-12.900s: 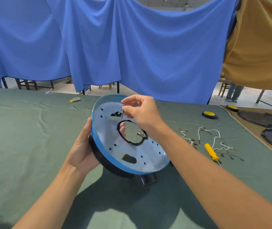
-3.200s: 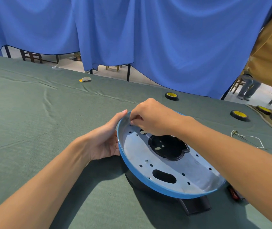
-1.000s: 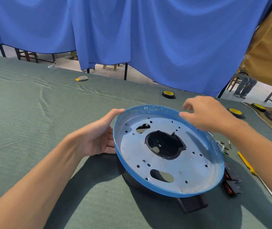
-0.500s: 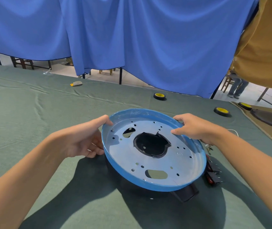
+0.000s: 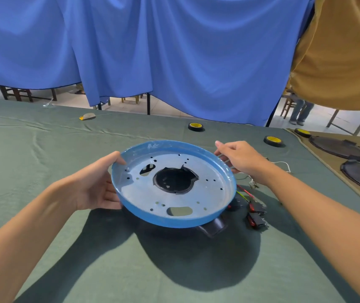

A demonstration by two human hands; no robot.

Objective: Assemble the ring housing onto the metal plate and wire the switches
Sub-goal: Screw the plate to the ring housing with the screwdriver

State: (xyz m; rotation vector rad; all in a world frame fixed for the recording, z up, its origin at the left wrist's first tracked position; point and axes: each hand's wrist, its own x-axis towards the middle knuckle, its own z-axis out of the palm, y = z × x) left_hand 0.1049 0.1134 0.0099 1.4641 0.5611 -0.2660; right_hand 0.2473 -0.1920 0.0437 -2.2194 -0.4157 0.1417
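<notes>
- Both hands are on the metal plate (image 5: 144,193): left hand (image 5: 96,189) grips the near-left rim, thumb on top; right hand (image 5: 240,158) is curled round the far-right rim
- plate's held tilted over the table (image 5: 43,149), ring housing (image 5: 174,179) showing black through the centre hole (looks seated, fasteners too small to tell)
- switches (image 5: 256,213) lie loose just right of it, wires (image 5: 243,193) trailing, so wiring looks undone
- open table left and front; right edge is crowded
</notes>
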